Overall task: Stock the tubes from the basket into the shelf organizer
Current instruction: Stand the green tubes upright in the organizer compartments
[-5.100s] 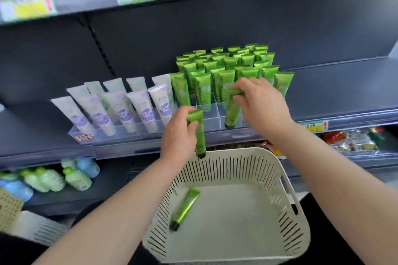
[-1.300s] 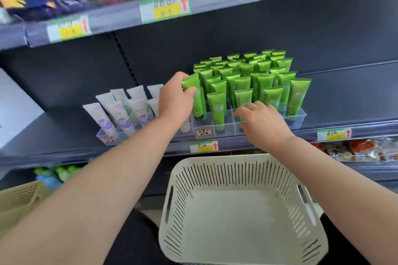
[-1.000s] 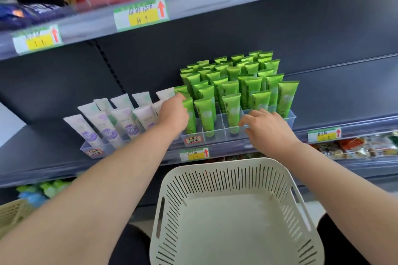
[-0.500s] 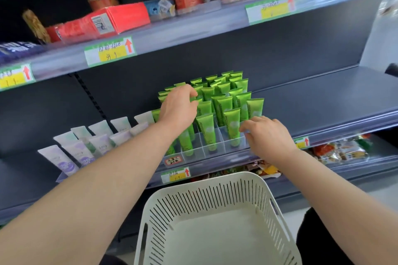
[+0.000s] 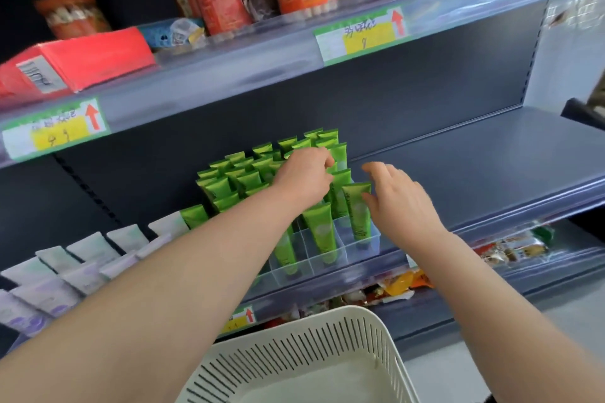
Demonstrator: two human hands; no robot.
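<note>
Tidying green tubes [image 5: 226,188] upright in organizer [image 5: 360,249] — basket [image 5: 294,343] looks empty | left hand [image 5: 304,175] pinches rear tube [image 5: 338,152] | right hand [image 5: 399,203] fingers [image 5: 375,169] spread.

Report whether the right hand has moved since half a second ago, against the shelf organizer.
Yes. Against the shelf organizer, the right hand has come off its front edge, rightward and farther back, beside the front-right green tube.
</note>
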